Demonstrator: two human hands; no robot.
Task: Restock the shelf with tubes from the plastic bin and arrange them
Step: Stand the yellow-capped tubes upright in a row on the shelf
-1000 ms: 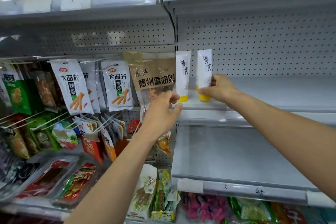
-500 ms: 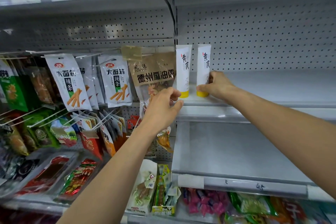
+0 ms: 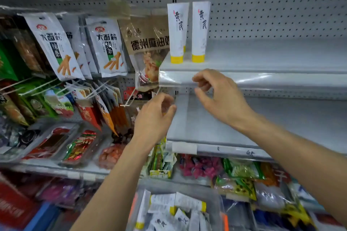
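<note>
Left tube [image 3: 177, 30] and right tube [image 3: 200, 30] stand upright, just apart, at the left end of the shelf [image 3: 272, 56]. Left hand [image 3: 154, 118] and right hand [image 3: 223, 97] near its front edge; fingers loosely curled, holding nothing.

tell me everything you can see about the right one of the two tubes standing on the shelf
The right tube is white, soft plastic by its look, with a flat crimped top and a yellow cap below. It stands upright on that cap, dark vertical characters and a small red mark facing out, near the front left of the grey shelf, a narrow gap from the left tube. Neither the left hand nor the right hand touches it; both are lower.
</note>
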